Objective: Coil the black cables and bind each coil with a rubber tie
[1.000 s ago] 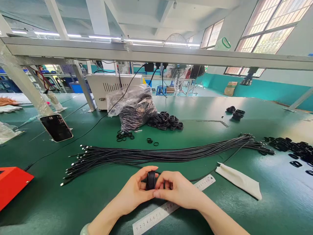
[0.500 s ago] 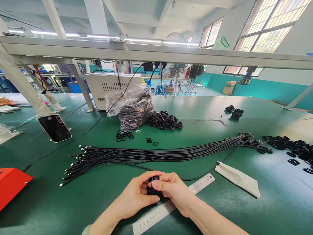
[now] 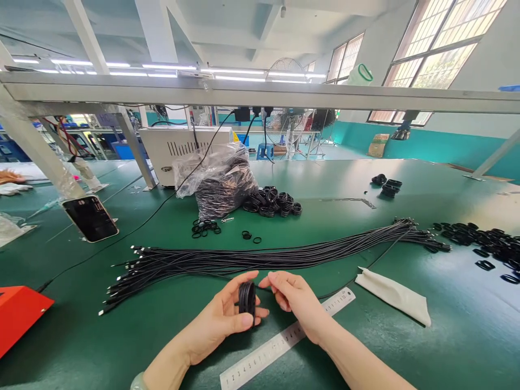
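In my left hand is a short stack of black rings, turned on edge, gripped between the thumb and the curled fingers. My right hand hovers just to the right of the stack, apart from it. Its thumb and forefinger are pressed together; whatever may be between them is too small to make out. A steel ruler lies slantwise under both hands. Beyond them stretches a long bundle of black cables with metal-tipped ends, and a single cable from it runs behind my right hand.
Farther back are piled ring stacks, loose rings and a plastic bag. Black oval pieces spread at right, beside a pale cloth strip. A phone leans at left, above a red box.
My right hand has come off the ring stack and moved right, thumb and forefinger still together. My left hand keeps the stack, now more exposed and slightly farther left.
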Demonstrator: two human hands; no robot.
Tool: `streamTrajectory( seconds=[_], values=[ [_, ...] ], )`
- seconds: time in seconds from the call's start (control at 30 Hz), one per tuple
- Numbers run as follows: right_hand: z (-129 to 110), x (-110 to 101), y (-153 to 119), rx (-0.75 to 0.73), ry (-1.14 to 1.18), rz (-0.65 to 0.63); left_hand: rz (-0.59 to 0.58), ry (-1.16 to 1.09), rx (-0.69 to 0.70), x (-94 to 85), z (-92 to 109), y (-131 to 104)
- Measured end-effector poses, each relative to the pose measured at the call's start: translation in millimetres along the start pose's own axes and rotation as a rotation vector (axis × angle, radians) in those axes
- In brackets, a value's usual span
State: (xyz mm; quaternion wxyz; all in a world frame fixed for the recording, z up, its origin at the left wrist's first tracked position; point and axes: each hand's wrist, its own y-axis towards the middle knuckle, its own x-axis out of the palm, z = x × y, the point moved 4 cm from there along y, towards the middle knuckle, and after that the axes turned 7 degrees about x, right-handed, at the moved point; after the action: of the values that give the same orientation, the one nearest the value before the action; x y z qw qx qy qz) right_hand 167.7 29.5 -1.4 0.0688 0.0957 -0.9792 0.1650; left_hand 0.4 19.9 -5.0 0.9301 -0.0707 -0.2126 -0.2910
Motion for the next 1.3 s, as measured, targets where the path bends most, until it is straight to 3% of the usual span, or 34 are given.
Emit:
streamTrajectory(
  seconds=[0.07, 0.23, 0.47, 0.6, 0.8, 1.07, 1.3],
  values=[
    [2, -1, 2, 0.022, 0.028, -0.018, -0.043, -0.054, -0.013, -0.4, 2, -2],
    [9, 10, 2, 0.135, 0.14, -0.267, -0.046, -0.099, -0.069, 2.9, 4, -4],
    [11, 9, 3, 0.096, 0.232, -0.096, 0.086, 0.178, 0.024, 6.2, -1, 2],
    [15, 16, 2, 0.092, 0.196, -0.094, 0.147, 0.282, 0.088, 10.3, -3, 3],
    [12, 15, 1, 0.082, 0.062, -0.107, 0.145, 0.294, 0.064, 13.6, -3, 1],
    [3, 14, 0, -0.064, -0.031, -0.075, 0.131, 0.263, 0.003, 8.9, -5, 4],
    [2, 18, -2, -0.073, 0.002, -0.135, 0.152, 0.218, 0.017, 8.1, -3, 3]
  ],
)
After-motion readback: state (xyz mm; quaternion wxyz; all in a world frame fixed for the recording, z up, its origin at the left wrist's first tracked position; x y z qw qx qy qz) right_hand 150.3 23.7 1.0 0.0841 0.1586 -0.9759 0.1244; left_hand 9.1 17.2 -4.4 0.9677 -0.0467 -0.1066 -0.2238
